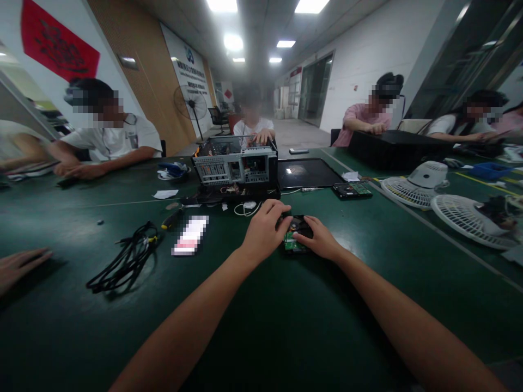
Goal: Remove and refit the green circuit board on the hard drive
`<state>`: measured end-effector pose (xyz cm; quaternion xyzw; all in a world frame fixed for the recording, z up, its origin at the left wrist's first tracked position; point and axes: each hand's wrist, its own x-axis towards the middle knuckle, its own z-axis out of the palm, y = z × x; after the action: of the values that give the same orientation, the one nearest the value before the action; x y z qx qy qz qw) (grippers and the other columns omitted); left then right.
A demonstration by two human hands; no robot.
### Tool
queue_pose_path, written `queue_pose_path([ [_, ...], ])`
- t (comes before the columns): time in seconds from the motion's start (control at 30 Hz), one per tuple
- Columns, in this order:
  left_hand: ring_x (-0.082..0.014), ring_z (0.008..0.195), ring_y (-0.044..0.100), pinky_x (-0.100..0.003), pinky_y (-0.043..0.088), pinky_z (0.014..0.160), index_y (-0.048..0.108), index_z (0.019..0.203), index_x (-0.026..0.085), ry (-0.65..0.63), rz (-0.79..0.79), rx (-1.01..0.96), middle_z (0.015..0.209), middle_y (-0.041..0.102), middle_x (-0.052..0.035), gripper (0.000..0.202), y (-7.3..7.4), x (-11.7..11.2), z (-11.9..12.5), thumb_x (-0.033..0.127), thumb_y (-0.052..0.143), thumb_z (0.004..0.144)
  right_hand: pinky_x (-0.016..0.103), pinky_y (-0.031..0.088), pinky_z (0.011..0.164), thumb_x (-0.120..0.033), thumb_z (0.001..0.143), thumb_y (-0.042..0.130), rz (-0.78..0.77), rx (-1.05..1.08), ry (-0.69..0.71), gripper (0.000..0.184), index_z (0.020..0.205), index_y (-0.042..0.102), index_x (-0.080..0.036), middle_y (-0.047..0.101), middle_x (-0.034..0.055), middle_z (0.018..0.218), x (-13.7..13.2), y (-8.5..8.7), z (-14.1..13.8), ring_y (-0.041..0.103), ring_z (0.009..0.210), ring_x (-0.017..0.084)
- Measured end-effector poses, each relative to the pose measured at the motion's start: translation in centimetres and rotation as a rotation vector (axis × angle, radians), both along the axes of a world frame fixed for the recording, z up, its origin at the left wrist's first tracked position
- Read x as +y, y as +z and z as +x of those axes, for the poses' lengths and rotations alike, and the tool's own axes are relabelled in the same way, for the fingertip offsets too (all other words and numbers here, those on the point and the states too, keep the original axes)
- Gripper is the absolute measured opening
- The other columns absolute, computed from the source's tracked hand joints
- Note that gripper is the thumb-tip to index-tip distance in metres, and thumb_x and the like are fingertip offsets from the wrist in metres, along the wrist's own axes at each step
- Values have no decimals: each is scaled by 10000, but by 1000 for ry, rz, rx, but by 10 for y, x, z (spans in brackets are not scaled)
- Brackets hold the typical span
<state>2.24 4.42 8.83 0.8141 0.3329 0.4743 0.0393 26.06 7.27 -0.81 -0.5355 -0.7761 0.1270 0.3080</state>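
A small dark hard drive [295,243] with a green circuit board lies on the green table in front of me, between my hands. My left hand [265,230] is closed at its upper left edge, fingers bent over and thumb pressed in; what the fingertips pinch is partly hidden. Closed on the right side, my right hand [321,238] has its thumb on the board and its fingers round the far edge. Beyond stands an opened computer case [235,166], its metal frame facing me. Another hard drive [352,190], with green board showing, lies to the right.
Left are a coiled black cable [126,258], a yellow-and-black screwdriver [170,219] and a phone [190,235]. Another person's hand [22,267] rests at the left edge. White fan parts [414,185] and a black case [398,147] stand right. A black panel [310,173] lies behind. Co-workers sit around.
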Motion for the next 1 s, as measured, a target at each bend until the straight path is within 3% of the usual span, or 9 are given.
queue_pose_path([
  [0.2, -211, 1004, 638, -382, 564, 888, 576, 1079, 203, -5, -44, -61, 1071, 640, -48, 268, -3, 1, 1, 235, 752, 879, 499, 388, 1164, -617, 872, 658, 20, 18, 10, 740, 1440, 518, -164, 531, 193, 1421, 1, -2, 0, 508, 1344, 339],
  [0.47, -217, 1044, 622, -389, 556, 910, 594, 1120, 202, -27, 5, -15, 1124, 616, -75, 210, 0, 0, 1, 124, 622, 926, 476, 391, 1166, -608, 878, 654, 11, -14, 5, 746, 1428, 517, -123, 530, 209, 1416, 0, 0, -1, 501, 1351, 336],
  [0.63, -215, 1047, 616, -407, 550, 938, 639, 1154, 208, 5, 59, -2, 1151, 593, -83, 226, 0, -1, 0, 143, 622, 938, 466, 389, 1170, -607, 871, 662, 5, -19, -13, 760, 1423, 524, -104, 521, 216, 1422, 0, 1, -2, 502, 1348, 338],
  [1.0, -217, 1094, 640, -400, 571, 948, 614, 1154, 210, -34, 23, -11, 1162, 641, -74, 242, -1, 2, 1, 104, 603, 936, 477, 376, 1180, -606, 874, 658, 8, 5, 4, 747, 1429, 520, -126, 525, 210, 1422, -1, 1, -2, 500, 1353, 331],
])
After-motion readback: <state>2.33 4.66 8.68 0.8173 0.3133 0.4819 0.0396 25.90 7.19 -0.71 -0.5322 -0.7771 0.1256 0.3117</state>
